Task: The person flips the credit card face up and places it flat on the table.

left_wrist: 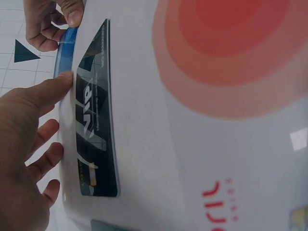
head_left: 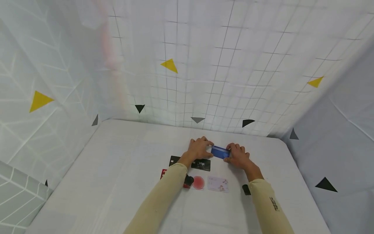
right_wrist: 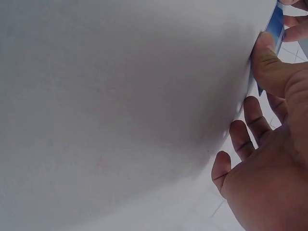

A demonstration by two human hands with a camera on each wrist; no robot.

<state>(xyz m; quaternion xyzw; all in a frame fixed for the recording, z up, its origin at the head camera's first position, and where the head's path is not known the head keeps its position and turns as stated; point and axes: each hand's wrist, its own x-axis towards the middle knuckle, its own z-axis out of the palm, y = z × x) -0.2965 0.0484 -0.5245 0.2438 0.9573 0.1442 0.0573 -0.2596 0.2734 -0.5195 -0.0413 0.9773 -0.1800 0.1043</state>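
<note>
A blue card (head_left: pixel 220 152) lies at the far side of the white table, between the two hands. My left hand (head_left: pixel 199 148) holds its left end, forefinger at the upper corner and thumb at the lower one. At the opposite end, my right hand (head_left: pixel 238 156) grips the card likewise with thumb and forefinger. In the right wrist view the right thumb (right_wrist: pixel 266 57) lies against the blue card (right_wrist: pixel 275 24), its other fingers loosely bent beside it. Just below the left hand sits a black VIP card (head_left: pixel 201 164), flat on the table.
Another black card (head_left: pixel 174 160) and a red card (head_left: pixel 163 173) are partly hidden by the left arm. Nearer lie a white card with a red circle (head_left: pixel 198 183) and a pale pink patterned card (head_left: pixel 218 184). White gridded sheeting (head_left: pixel 204 81) rises behind the table (head_left: pixel 117 156).
</note>
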